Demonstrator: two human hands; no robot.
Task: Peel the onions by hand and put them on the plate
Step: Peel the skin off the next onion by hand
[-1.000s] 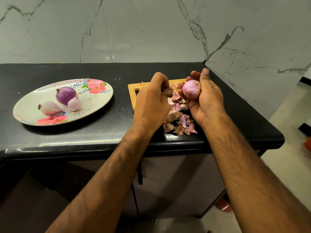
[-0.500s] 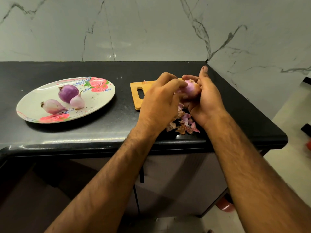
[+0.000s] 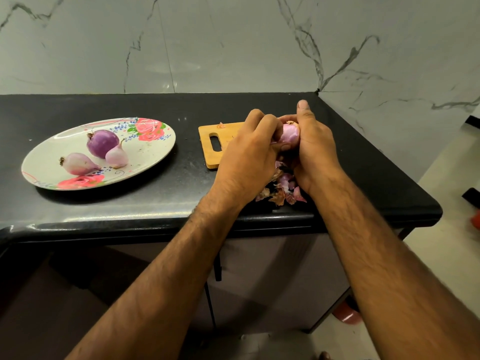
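Both hands meet over the wooden cutting board (image 3: 211, 141) on the black countertop (image 3: 181, 193). Right hand (image 3: 315, 149) cups a pink onion (image 3: 289, 133), fingers curled round its far side, thumb raised straight up. Left hand (image 3: 250, 157) has fingers curled onto the onion's left side; whether they pinch a strip of skin cannot be told, the fingertips are hidden. Onion is held above the board, not on the plate. Loose onion skins (image 3: 281, 189) lie piled under the hands near the counter's front edge. Well to the left, a floral plate (image 3: 155, 154) holds three peeled onions: a round purple onion (image 3: 102, 142) and two pale ones (image 3: 78, 163) (image 3: 117, 157), the smaller touching the purple one.
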